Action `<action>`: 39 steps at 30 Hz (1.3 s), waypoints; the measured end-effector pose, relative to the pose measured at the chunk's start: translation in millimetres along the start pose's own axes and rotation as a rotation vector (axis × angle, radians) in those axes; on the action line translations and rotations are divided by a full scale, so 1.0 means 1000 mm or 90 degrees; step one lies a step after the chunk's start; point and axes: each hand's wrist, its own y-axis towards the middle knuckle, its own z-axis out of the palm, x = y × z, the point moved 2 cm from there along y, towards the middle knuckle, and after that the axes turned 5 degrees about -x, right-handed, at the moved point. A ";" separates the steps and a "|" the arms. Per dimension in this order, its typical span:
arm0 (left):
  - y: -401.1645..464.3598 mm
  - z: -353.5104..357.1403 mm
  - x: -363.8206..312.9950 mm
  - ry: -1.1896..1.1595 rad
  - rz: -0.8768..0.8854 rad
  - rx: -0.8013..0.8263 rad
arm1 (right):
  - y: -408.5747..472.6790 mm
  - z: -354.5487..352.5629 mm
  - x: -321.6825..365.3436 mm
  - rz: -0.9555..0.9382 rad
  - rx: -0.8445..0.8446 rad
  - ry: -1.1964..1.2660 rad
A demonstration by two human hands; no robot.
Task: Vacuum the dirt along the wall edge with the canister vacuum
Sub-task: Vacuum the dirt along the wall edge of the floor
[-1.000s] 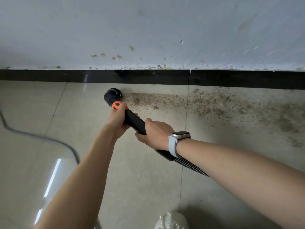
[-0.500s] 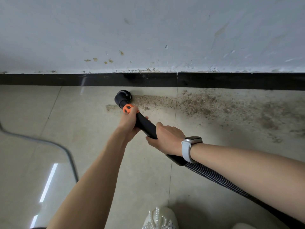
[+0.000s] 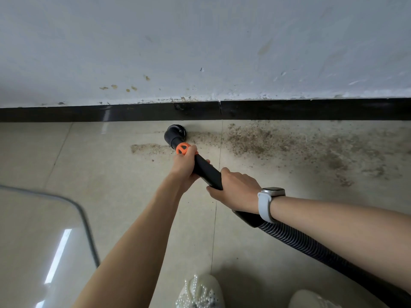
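Note:
A black vacuum wand (image 3: 206, 171) with an orange collar (image 3: 183, 148) ends in a round brush nozzle (image 3: 174, 132) pressed to the floor just below the black skirting (image 3: 311, 109). My left hand (image 3: 184, 166) grips the wand right behind the orange collar. My right hand (image 3: 234, 189), with a white watch on the wrist, grips the wand further back, where the ribbed hose (image 3: 311, 246) begins. Brown dirt (image 3: 278, 141) spreads along the wall edge to the right of the nozzle. A thin dirt streak (image 3: 149, 148) lies left of the nozzle.
The white wall (image 3: 200, 45) is stained and chipped above the skirting. A grey cord (image 3: 85, 223) curves over the glossy tiles at lower left. Two white shoes (image 3: 200, 292) stand at the bottom edge. The hose runs off to the lower right.
The nozzle has moved rightward along the skirting into the dirt band, both hands travelling with the wand. A thin streak of dirt now lies behind it on the left.

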 end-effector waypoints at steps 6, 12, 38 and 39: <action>-0.010 0.025 0.009 -0.014 -0.012 0.023 | -0.015 -0.008 -0.022 0.024 -0.021 -0.002; -0.022 0.044 0.026 -0.060 -0.041 0.087 | -0.039 -0.014 -0.036 0.048 -0.085 -0.062; 0.034 -0.095 -0.034 -0.148 0.065 -0.103 | 0.050 0.019 0.090 -0.143 -0.051 -0.065; 0.040 -0.105 -0.040 -0.144 0.065 -0.115 | 0.058 0.022 0.099 -0.148 -0.044 -0.058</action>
